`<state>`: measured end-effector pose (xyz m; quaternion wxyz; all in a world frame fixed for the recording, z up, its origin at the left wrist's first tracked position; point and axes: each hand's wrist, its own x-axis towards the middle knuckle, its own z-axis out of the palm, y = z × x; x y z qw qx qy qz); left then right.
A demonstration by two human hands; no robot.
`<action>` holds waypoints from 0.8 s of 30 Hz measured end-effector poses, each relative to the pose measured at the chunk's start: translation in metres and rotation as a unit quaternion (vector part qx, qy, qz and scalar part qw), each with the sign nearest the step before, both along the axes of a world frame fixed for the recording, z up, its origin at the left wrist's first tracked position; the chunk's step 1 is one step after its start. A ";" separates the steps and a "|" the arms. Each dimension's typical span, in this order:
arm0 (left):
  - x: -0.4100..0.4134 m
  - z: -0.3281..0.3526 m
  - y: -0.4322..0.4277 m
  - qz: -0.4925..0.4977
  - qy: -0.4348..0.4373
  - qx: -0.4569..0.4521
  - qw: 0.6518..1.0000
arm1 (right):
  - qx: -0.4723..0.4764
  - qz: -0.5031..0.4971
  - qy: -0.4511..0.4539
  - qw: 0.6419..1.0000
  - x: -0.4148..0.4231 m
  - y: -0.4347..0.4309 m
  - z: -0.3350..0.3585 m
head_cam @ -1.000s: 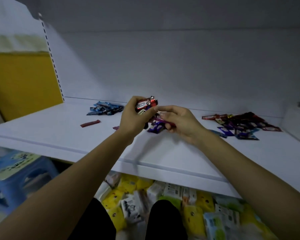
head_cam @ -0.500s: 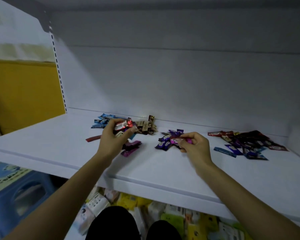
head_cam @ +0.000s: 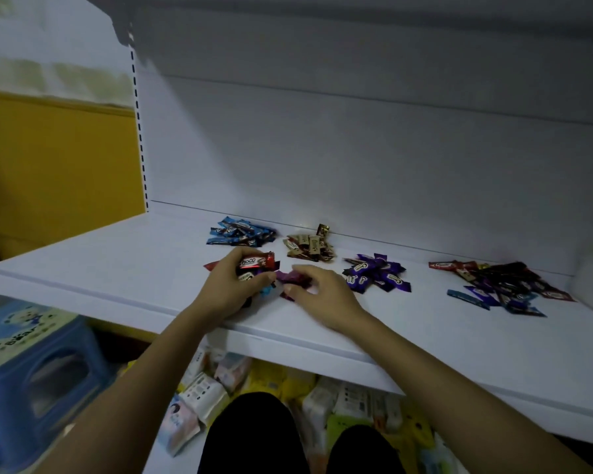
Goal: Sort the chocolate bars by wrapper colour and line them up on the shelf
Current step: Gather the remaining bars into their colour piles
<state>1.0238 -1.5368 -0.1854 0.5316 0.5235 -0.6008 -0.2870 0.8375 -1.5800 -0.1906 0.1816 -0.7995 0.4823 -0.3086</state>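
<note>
Grip left [head_cam: 231,289] curled round red bar [head_cam: 256,262], long axis left-right | grip right [head_cam: 322,291] pinching magenta bar [head_cam: 290,278]

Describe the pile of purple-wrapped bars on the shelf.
The purple pile is a loose heap of small bars in glossy deep-purple wrappers with white lettering, lying flat and criss-crossed, not lined up. It rests on the white shelf between the brown pile and the mixed heap. The right hand is close beside it.

Glossy foil-like chocolate bars [head_cam: 377,275], smooth matt white shelf [head_cam: 124,268], shiny blue plastic stool [head_cam: 31,371]
</note>
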 end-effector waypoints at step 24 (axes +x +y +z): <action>-0.006 -0.004 -0.001 -0.048 -0.036 -0.022 0.998 | -0.197 -0.047 0.072 0.977 0.003 0.025 -0.002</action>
